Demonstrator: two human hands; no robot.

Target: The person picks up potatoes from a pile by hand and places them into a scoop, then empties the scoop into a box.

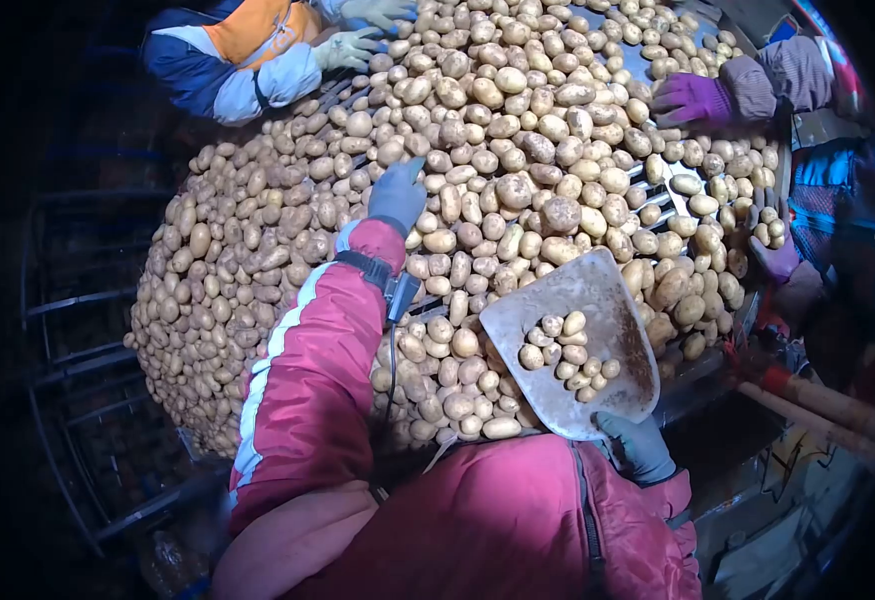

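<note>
My left hand (398, 194), in a grey-blue glove, reaches out over the big heap of potatoes (483, 205). Its thumb stands apart and its fingertips point down against the potatoes, partly hidden; I see nothing clearly gripped, and the hand looks open. Close to my body, my right hand (642, 450), also gloved, is closed on the near end of a worn, whitish scoop (613, 300). Several small potatoes (570, 358) lie in the scoop. Its far edge rests over the heap.
Opposite on the left, a co-worker's pale gloved hand (350, 50) touches the heap. A purple glove (693, 100) lies on potatoes at the right, and another purple-gloved hand (778, 255) is lower down. Metal slats (655, 195) show between potatoes. Dark metal bars (83, 300) stand left.
</note>
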